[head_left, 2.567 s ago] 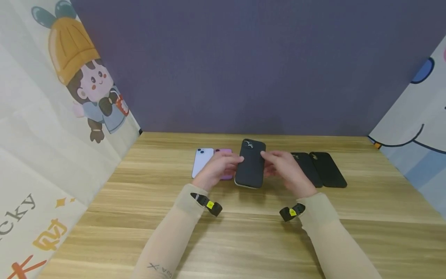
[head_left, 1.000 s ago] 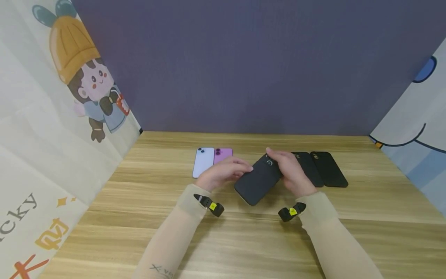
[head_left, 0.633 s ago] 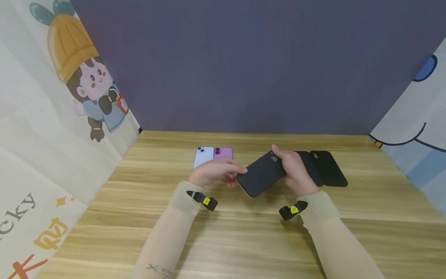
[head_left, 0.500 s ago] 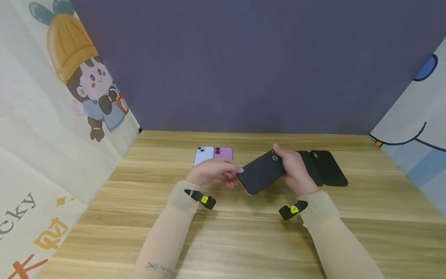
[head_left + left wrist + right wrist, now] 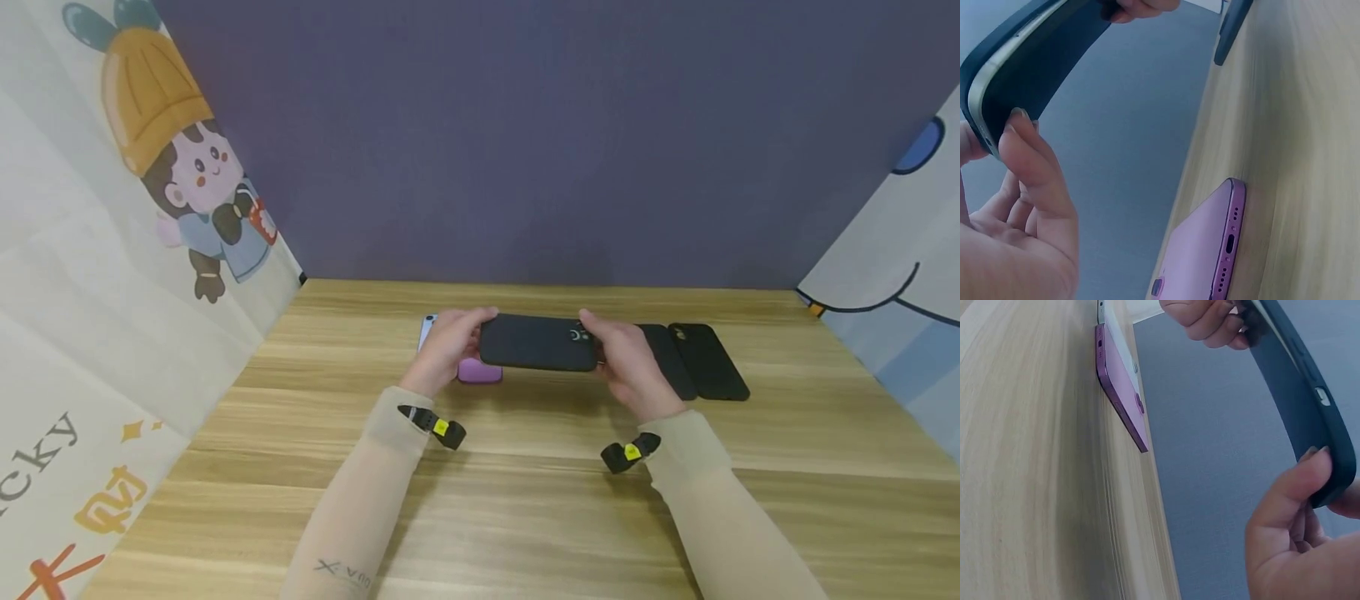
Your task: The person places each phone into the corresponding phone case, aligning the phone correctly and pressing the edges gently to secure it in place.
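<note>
Level above the table, a black phone case (image 5: 532, 343) lies sideways between both hands, its camera cutout at the right end. A phone with a pale edge (image 5: 988, 78) is inside it; at the left end that edge stands out beyond the case rim. My left hand (image 5: 447, 348) pinches the left end, thumb on the case back and fingers on the dark screen side. The opposite end, by the cameras, is gripped by my right hand (image 5: 628, 362). In the right wrist view, the case wall (image 5: 1337, 434) has a small slot showing something pale.
Behind my left hand lie a purple phone (image 5: 480, 372) and a pale bluish phone (image 5: 427, 325), both partly covered. Two more black phone cases (image 5: 708, 362) lie side by side at the right of the wooden table (image 5: 540, 500). A dark panel (image 5: 547, 142) stands behind.
The cased phone has turned from upright through a slant to sideways and risen slightly. My left hand has shifted from its long side to its bottom end; my right hand holds the camera end.
</note>
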Available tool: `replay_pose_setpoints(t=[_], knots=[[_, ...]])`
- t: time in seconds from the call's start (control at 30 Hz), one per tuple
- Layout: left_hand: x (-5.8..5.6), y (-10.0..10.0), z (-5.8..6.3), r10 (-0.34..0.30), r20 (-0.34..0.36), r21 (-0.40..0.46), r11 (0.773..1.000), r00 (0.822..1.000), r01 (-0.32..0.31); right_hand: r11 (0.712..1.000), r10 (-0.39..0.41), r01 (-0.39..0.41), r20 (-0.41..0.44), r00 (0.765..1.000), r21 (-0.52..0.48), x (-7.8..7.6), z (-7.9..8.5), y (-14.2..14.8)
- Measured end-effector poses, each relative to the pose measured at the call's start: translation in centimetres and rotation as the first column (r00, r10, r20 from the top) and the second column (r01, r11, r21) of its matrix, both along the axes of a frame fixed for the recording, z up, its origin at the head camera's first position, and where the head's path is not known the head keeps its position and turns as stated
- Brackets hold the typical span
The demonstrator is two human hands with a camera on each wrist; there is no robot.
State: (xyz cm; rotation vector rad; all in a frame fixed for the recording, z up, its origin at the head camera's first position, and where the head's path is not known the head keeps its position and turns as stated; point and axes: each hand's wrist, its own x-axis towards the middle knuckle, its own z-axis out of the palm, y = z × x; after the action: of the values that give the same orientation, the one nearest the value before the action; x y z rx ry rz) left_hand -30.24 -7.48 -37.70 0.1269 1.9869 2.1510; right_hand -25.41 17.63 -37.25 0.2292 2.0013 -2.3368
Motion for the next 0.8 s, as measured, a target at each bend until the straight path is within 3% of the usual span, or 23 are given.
replay_pose_setpoints(t=[0.13, 0.4, 0.67, 0.8], knots=[[-0.14, 0.12, -0.01, 0.021, -0.011, 0.000, 1.000, 1.000, -0.021, 1.000, -0.013, 0.013, -0.009, 1.000, -0.006, 0.00, 0.08, 0.01], [0.10, -0.06, -0.27, -0.035, -0.046, -0.080, 0.996, 0.998, 0.032, 0.999, -0.050, 0.050, -0.011, 0.999, 0.001, 0.33, 0.39, 0.15], [0.16, -0.16, -0.07, -0.061, -0.056, -0.054, 0.997, 0.997, 0.058, 0.998, -0.061, 0.061, -0.011, 0.998, -0.002, 0.27, 0.51, -0.02], [0.22, 0.00, 0.08, -0.065, -0.060, -0.084, 0.995, 0.996, 0.059, 0.998, -0.069, 0.069, -0.017, 0.997, 0.009, 0.22, 0.46, 0.06]])
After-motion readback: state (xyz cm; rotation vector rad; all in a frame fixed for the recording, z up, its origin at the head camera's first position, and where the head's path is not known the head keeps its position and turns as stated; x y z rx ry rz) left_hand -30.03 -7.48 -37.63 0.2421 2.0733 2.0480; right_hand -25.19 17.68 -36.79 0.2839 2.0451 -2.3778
